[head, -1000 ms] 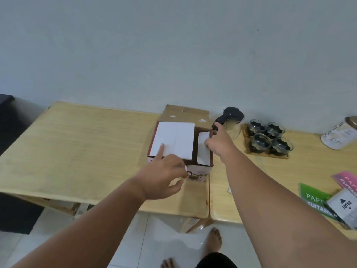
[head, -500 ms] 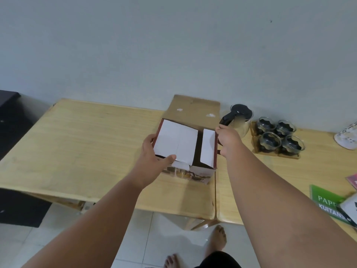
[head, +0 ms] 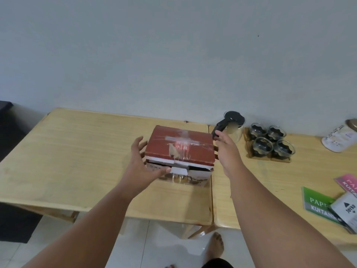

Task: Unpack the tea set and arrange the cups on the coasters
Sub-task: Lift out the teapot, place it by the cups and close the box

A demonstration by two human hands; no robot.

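Observation:
The tea set box (head: pixel 180 149) stands on the wooden table (head: pixel 77 151) with its red, taped lid folded down over the top. My left hand (head: pixel 143 163) is at the box's left front corner, fingers spread, thumb against the front flap. My right hand (head: pixel 226 149) hovers by the box's right edge with its fingers apart, holding nothing. Behind that hand stands a glass teapot (head: pixel 234 125) with a black lid and handle. Several glass cups (head: pixel 270 142) sit in a tight square on wooden coasters (head: pixel 270 160) to the teapot's right.
A second table (head: pixel 260 190) butts against the first just right of the box. On it are a white jar (head: pixel 340 139) lying at the far right, a green booklet (head: pixel 316 204), a pink one (head: pixel 347 184) and a white packet (head: pixel 347 211). Dark furniture (head: pixel 11 136) stands at left. My bare foot (head: pixel 215 246) is on the tiled floor.
The white inner flaps went down and the red lid now covers the box. My hands let go of the flaps and moved to the box's two sides.

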